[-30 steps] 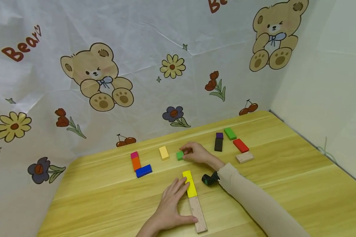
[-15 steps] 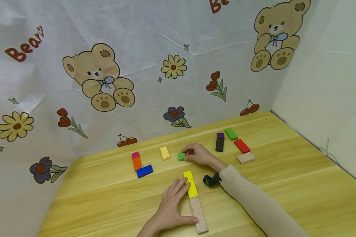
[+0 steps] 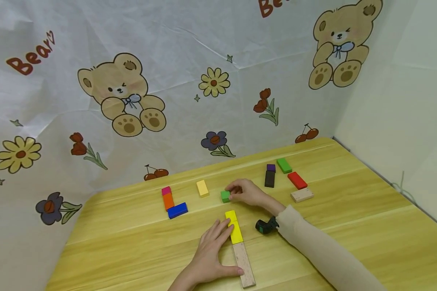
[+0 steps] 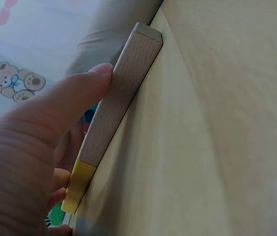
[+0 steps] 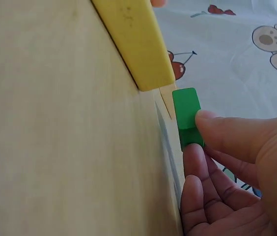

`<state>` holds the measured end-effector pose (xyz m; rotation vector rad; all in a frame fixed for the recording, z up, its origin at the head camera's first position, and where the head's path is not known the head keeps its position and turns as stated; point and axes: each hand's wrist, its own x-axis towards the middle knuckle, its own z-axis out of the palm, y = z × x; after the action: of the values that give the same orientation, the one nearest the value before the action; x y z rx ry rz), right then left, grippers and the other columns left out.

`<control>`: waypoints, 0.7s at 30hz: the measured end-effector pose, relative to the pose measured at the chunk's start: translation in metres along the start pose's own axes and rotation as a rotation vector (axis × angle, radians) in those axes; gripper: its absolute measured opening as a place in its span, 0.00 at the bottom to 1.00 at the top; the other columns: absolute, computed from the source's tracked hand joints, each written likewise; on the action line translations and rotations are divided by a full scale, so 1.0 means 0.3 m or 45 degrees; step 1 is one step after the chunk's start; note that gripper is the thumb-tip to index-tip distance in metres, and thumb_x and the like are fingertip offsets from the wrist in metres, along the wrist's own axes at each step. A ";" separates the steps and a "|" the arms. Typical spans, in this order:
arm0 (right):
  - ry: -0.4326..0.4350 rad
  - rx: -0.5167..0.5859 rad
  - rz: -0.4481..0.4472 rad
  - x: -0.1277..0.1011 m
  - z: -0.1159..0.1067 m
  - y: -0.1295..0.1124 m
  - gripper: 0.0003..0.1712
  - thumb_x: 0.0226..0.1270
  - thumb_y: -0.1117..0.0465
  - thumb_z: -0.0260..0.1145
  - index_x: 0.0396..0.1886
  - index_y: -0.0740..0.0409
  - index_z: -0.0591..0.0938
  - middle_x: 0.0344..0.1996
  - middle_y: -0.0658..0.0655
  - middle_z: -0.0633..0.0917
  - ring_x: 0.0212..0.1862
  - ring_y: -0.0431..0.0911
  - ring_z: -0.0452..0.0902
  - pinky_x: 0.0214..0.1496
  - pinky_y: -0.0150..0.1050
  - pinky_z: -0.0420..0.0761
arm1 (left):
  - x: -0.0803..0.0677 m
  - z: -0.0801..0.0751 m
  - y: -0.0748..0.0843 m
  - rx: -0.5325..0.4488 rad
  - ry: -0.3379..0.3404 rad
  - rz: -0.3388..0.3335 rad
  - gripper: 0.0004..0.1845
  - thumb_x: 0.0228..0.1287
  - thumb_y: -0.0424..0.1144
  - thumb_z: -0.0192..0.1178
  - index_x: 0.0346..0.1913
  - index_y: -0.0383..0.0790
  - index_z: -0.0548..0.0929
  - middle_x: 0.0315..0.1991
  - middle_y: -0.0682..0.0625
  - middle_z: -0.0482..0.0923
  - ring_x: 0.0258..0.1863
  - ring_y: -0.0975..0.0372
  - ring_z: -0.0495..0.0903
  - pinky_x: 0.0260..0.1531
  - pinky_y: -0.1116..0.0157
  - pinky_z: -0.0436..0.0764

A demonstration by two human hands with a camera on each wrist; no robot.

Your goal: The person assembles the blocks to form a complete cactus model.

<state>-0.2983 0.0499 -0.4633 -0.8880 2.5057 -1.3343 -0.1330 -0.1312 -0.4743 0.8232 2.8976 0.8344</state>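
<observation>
Toward the table's middle, my right hand [image 3: 248, 192] pinches a small green block [image 3: 225, 197] between thumb and fingers. In the right wrist view the thumb presses one face of the green block [image 5: 187, 113], with fingertips at its lower end. My left hand [image 3: 212, 256] rests along a straight row of blocks, fingers spread. Its fingertips touch the yellow blocks [image 3: 236, 231] at the far end, and its thumb lies on the plain wooden block [image 3: 244, 264] at the near end. The left wrist view shows that thumb against the side of the wooden block [image 4: 121, 93].
A cream block [image 3: 202, 188] lies behind the row. To the left are pink, orange [image 3: 168, 201] and blue [image 3: 177, 210] blocks. On the right lie purple, black [image 3: 269, 179], green [image 3: 284, 165], red [image 3: 297, 180] and wooden [image 3: 302, 195] blocks. A black device [image 3: 266, 225] sits at the right wrist.
My right hand has shifted slightly nearer and to the right with the small green block. The left hand keeps its place on the row.
</observation>
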 end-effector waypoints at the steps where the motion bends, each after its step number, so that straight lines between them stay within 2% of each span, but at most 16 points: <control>1: -0.009 0.004 0.001 -0.005 0.000 0.000 0.15 0.56 0.62 0.64 0.45 0.59 0.79 0.35 0.54 0.80 0.35 0.41 0.73 0.39 0.31 0.74 | 0.000 0.000 0.000 0.001 0.001 -0.001 0.53 0.37 0.73 0.56 0.68 0.52 0.55 0.69 0.55 0.45 0.68 0.50 0.43 0.59 0.44 0.51; 8: -0.091 0.056 -0.016 -0.041 0.004 -0.009 0.14 0.56 0.62 0.64 0.44 0.56 0.79 0.35 0.52 0.80 0.36 0.42 0.73 0.41 0.34 0.75 | -0.003 0.002 -0.002 -0.005 -0.010 -0.016 0.53 0.37 0.74 0.55 0.67 0.51 0.56 0.69 0.56 0.46 0.68 0.50 0.43 0.59 0.44 0.51; 12: -0.101 0.075 -0.027 -0.055 0.005 -0.019 0.13 0.56 0.62 0.64 0.43 0.56 0.80 0.34 0.53 0.79 0.36 0.44 0.73 0.41 0.36 0.75 | -0.002 0.003 -0.004 -0.012 -0.017 -0.032 0.53 0.37 0.74 0.55 0.68 0.52 0.55 0.69 0.56 0.45 0.68 0.51 0.43 0.59 0.45 0.50; 21: -0.113 0.066 -0.040 -0.064 -0.002 -0.025 0.13 0.57 0.64 0.63 0.44 0.58 0.79 0.36 0.52 0.79 0.36 0.42 0.74 0.40 0.32 0.76 | -0.001 0.001 -0.004 0.008 -0.002 -0.014 0.53 0.37 0.74 0.54 0.68 0.52 0.55 0.69 0.56 0.45 0.68 0.51 0.43 0.59 0.45 0.51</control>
<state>-0.2798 0.0581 -0.4593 -0.9575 2.3898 -1.3325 -0.1332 -0.1320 -0.4752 0.8079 2.9022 0.8235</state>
